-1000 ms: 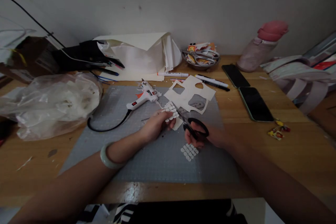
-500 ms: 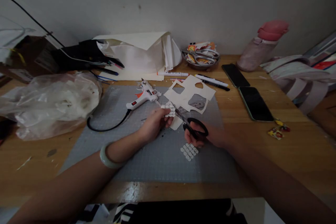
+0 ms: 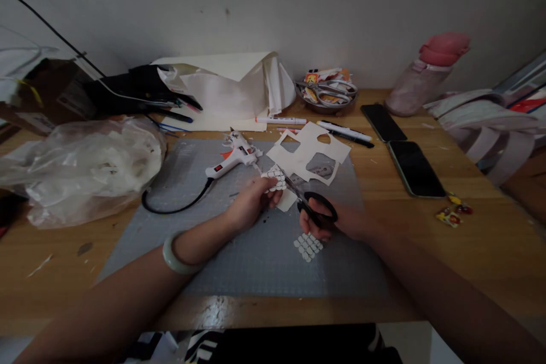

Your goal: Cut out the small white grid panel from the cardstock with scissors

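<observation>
Hidden or unclear: the scissor blades (image 3: 294, 189) run under the white piece and the left fingers, so whether they are parted or closed cannot be told; both forearms are cut off at the bottom edge of the frame
Left hand (image 3: 251, 205): centre of the frame, fingers pinched together on a small white sheet of stickers (image 3: 276, 180), held just above the grey cutting mat (image 3: 239, 250); a pale green bangle (image 3: 174, 253) sits on the wrist
Right hand (image 3: 336, 220): just right of centre, fingers closed through the black handles of the scissors (image 3: 315, 209), which point up-left toward the sticker sheet
Loose stickers (image 3: 307, 245): small white cluster lying on the mat, just below the right hand
Cut paper (image 3: 309, 153): white sheet with holes cut out, on the mat above the scissors
Glue gun (image 3: 232, 159): white, on the mat, upper left of the hands, black cord curling off to the left
Bowl (image 3: 326, 103): upper centre by the wall, holds a pair of metal scissors and some colourful wrappers, hard to make out
Plastic bag (image 3: 81, 168): left of the frame, clear, with pale contents too blurred to tell
Phones (image 3: 401, 148): two dark ones lying on the wooden table, right of the mat
Bottle (image 3: 426, 77): pink, upper right, leaning by the wall
</observation>
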A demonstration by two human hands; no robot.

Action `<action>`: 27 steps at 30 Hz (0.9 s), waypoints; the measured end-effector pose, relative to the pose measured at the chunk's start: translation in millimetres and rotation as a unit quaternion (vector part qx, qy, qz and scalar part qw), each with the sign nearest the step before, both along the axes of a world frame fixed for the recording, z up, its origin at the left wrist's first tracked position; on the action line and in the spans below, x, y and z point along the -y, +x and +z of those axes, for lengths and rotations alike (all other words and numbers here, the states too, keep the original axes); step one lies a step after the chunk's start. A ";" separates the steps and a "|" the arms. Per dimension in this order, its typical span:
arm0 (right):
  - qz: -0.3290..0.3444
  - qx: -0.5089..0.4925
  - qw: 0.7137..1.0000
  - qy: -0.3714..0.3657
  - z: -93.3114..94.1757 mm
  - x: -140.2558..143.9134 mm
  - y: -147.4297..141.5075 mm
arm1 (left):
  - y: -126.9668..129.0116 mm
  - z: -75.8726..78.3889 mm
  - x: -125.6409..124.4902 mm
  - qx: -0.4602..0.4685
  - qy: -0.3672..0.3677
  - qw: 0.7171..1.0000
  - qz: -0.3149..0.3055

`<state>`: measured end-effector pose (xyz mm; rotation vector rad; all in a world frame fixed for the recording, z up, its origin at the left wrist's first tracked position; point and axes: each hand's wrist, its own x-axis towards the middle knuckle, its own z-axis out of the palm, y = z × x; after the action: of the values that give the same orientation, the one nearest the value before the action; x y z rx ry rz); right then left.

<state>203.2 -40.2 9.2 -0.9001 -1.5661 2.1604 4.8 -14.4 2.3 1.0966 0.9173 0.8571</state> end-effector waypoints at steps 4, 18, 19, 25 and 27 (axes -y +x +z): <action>0.001 0.013 1.000 0.009 1.5 0.5 -0.1 | -2.0 -4.6 0.3 0.014 0.003 0.999 -0.040; 0.007 0.027 1.000 0.003 1.2 -0.3 -1.0 | -1.8 -3.8 -1.2 -0.011 0.000 0.993 -0.114; 0.009 0.026 1.000 0.003 0.8 -0.3 -0.7 | -1.7 -4.6 -1.3 -0.016 0.005 0.993 -0.117; 0.013 0.018 1.000 0.010 0.6 -0.5 -0.4 | -1.6 -6.9 -1.9 -0.038 0.019 0.990 -0.134; 0.008 0.022 1.000 0.010 1.1 -0.5 -0.6 | -1.7 -6.6 -2.1 -0.033 0.021 0.990 -0.134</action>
<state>202.7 -39.7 10.3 -0.9379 -1.6173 2.1470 3.1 -12.3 -4.3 1.2574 0.7872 0.6242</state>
